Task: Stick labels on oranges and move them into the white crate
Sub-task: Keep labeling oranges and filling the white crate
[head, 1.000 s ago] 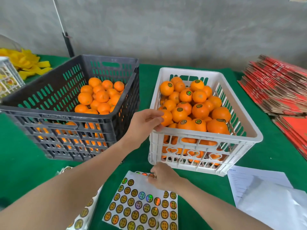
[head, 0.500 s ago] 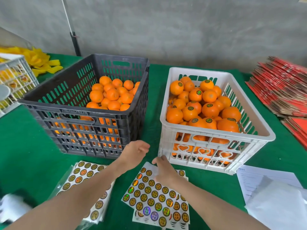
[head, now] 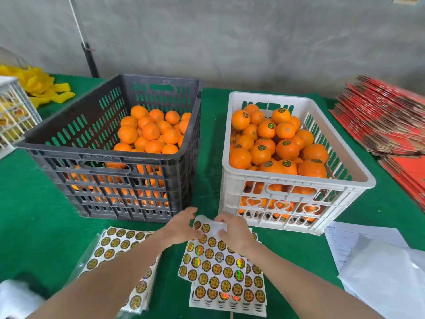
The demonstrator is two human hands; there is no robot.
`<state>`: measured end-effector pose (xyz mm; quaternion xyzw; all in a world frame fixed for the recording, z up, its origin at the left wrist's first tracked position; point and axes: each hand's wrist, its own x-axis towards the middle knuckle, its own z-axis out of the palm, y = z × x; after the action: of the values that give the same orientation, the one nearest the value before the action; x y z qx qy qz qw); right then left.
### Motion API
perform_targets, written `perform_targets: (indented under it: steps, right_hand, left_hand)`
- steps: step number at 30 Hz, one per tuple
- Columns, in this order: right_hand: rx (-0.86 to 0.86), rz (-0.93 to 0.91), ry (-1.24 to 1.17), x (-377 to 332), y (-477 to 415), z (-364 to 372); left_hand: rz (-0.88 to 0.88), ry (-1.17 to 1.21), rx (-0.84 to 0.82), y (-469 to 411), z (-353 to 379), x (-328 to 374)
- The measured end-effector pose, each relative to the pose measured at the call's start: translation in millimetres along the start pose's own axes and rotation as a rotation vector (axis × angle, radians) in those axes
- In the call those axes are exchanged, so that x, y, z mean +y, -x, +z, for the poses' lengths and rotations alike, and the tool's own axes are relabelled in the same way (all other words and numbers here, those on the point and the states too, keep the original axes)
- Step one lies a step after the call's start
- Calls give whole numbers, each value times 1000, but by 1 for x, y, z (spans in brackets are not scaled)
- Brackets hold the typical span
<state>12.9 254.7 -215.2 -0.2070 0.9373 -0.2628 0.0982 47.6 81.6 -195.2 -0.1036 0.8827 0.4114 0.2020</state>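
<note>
Both hands were held close together, though not touching, at the far edge of the top label sheet [head: 215, 261]. The right hand [head: 235, 232] was curled over a bare white patch of that sheet, which was pinched between its fingertips. The left hand [head: 180, 229] was laid against the sheet's far left corner with the thumb raised; whether anything was gripped by it could not be told.

The sheet was spread on the green tablecloth [head: 34, 215], just in front of the two crates, and was covered with rows of round gold-and-black labels, some of them shimmering. A second sheet [head: 230, 300] was partly hidden beneath it, and a bagged stack of sheets [head: 119, 245] was crossed by the left forearm.

The white crate [head: 232, 194] was set on the right and was nearly filled with labelled oranges [head: 287, 149], round stickers being shown on many of their tops. The dark grey crate [head: 103, 155] was placed just beside it on the left, and plain oranges [head: 150, 131] were piled toward its right side.

Flattened red cartons [head: 386, 120] were stacked at the right edge of the table, and white papers [head: 368, 247] were laid near the right forearm. Yellow wrappers [head: 41, 86] were heaped at the far left, behind a small white basket [head: 13, 116] cut off by the frame.
</note>
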Motion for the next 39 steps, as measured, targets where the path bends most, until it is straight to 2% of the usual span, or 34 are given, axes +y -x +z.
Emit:
perform_targets:
  steps: [2,4,8,10,13,17,19,22,27,30,34,37,39]
  right_hand:
    - [-37,-115,-30,-3,6,-11]
    - [-48,-191,-13,-5,14,-22]
    - [287,-283,36,-10,35,-28]
    - [312,-278,-11,-16,45,-22]
    - [323,-187,-80,-18,51,-10]
    - [334,-161,9,-22,58,-6]
    - [366,-221,47,-24,62,-3]
    - [430,-299,75,-24,63,2]
    - [376,-194,25,-23,65,8]
    - [333,-165,12,-20,64,11]
    - [276,-96,-72,-17,61,11]
    - [315,-124,-160,-21,64,7]
    - [332,-182,-221,-24,68,2]
  left_hand:
    - [58,76,7,0,-5,8]
    - [44,220,-13,1,-9,17]
    - [-102,607,-56,6,-7,25]
    - [-150,728,-78,8,-4,26]
    - [-205,768,-80,10,2,29]
    - [-250,630,-53,9,11,34]
    - [-279,484,-1,6,19,36]
    - [-278,406,-5,2,26,35]
    - [-241,192,-32,-7,29,30]
    - [-212,180,-29,-11,26,32]
    - [-196,24,-75,-9,27,35]
    - [-94,25,-79,-11,26,33]
    - [26,28,-26,-11,25,31]
